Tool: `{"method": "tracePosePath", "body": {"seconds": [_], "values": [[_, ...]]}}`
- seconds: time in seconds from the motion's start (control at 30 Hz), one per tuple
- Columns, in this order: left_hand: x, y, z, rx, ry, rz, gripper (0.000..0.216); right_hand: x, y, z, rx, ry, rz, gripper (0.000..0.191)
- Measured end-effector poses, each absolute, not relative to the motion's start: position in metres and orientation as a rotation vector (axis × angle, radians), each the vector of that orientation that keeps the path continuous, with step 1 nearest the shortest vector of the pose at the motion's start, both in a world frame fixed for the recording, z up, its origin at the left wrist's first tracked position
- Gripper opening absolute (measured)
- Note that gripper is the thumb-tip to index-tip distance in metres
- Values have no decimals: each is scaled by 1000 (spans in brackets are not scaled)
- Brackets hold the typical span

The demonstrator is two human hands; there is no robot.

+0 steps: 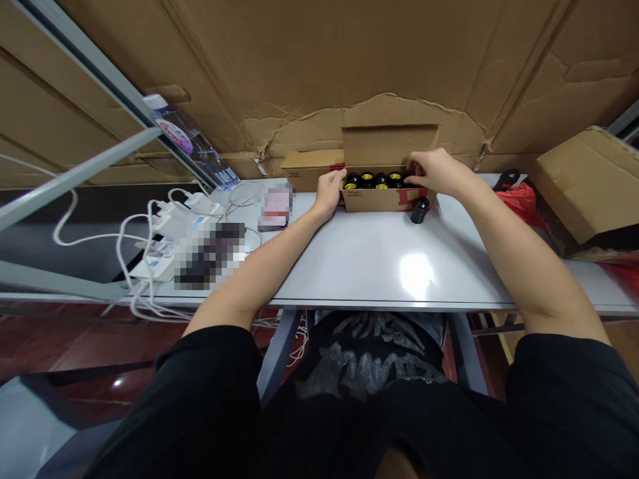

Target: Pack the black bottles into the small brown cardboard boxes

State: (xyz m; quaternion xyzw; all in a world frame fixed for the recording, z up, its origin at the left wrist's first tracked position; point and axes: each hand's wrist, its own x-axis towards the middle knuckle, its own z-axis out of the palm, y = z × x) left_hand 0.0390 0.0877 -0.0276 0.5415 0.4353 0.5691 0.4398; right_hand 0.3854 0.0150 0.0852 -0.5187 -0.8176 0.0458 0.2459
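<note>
An open cardboard box (pixel 377 201) stands at the back of the white table, its lid flap (pixel 387 145) raised behind it. Inside sit several black round parts (pixel 382 179), some showing yellow rings. My left hand (pixel 329 191) holds the box by its left end, thumb near the top rim. At the right end, my right hand (pixel 433 169) reaches over the rim with its fingers bent together among the black parts. What lies between those fingertips is hidden. One loose black cylindrical part (pixel 420 210) stands on the table just in front of the box's right corner.
Left of the box lies another cardboard box (pixel 312 169). Further left are a blurred pink item (pixel 276 206), a power strip (pixel 160 256) with white cables and a plastic bottle (pixel 194 146). A red bag (pixel 519 203) and a large carton (pixel 592 183) occupy the right.
</note>
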Motion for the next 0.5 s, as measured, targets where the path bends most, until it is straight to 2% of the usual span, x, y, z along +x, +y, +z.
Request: {"method": "tracePosePath", "body": {"seconds": [0.1, 0.2, 0.27, 0.4, 0.43, 0.5], "values": [[39, 87, -27, 1329, 1092, 1416, 68, 379, -9, 118, -1389, -2223, 147, 35], [39, 88, -29, 1342, 1069, 1413, 76, 365, -43, 153, -1463, -2338, 123, 15], [39, 89, -29, 1348, 1041, 1420, 78, 354, -64, 164, -1664, -2419, 22, 19], [41, 88, -27, 1323, 1063, 1425, 71, 341, -83, 138, -1811, -2420, -6, 46], [41, 87, -26, 1315, 1078, 1420, 68, 340, -83, 125, -1777, -2435, 20, 49], [42, 85, -24, 1313, 1097, 1410, 66, 340, -81, 103, -1659, -2427, 25, 39]]}}
